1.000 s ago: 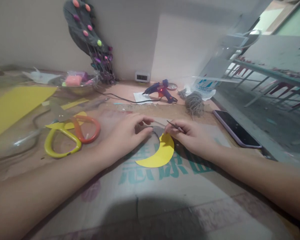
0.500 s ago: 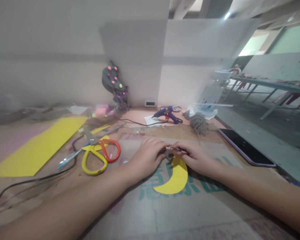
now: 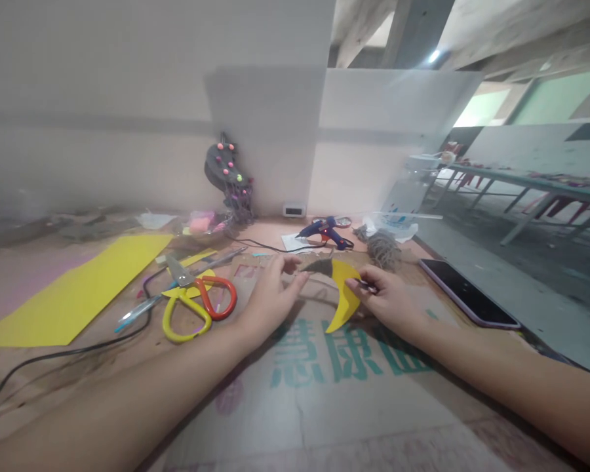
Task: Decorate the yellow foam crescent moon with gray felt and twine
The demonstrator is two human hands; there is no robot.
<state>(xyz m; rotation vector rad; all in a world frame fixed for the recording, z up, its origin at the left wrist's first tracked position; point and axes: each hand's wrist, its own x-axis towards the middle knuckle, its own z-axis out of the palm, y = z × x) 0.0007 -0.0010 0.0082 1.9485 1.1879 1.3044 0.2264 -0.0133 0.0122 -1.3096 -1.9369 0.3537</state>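
Observation:
A yellow paper crescent (image 3: 343, 305) is held up off the board, pinched at its outer edge by my right hand (image 3: 388, 298). Grey yarn (image 3: 319, 266) covers its upper tip, which points left. A small dark thing shows at my right fingertips; what it is I cannot make out. Close to the yarn-covered tip is my left hand (image 3: 273, 295), thumb and fingers apart; whether it touches the tip is unclear. Left of that hand lie scissors (image 3: 196, 295) with one red and one yellow handle, on yellow paper scraps.
A yellow sheet (image 3: 88, 288) and a pen (image 3: 137, 311) lie at left. Behind my hands are a blue glue gun (image 3: 324, 231), a grey yarn ball (image 3: 383, 250) and a grey crescent with coloured beads (image 3: 219, 164). A phone (image 3: 467, 292) lies at right. A black cord (image 3: 69, 354) crosses the left side.
The crescent has been lifted and turned, showing its grey yarn-wrapped tip. My left hand has moved away to the left and its fingers have parted. My right hand keeps its pinch.

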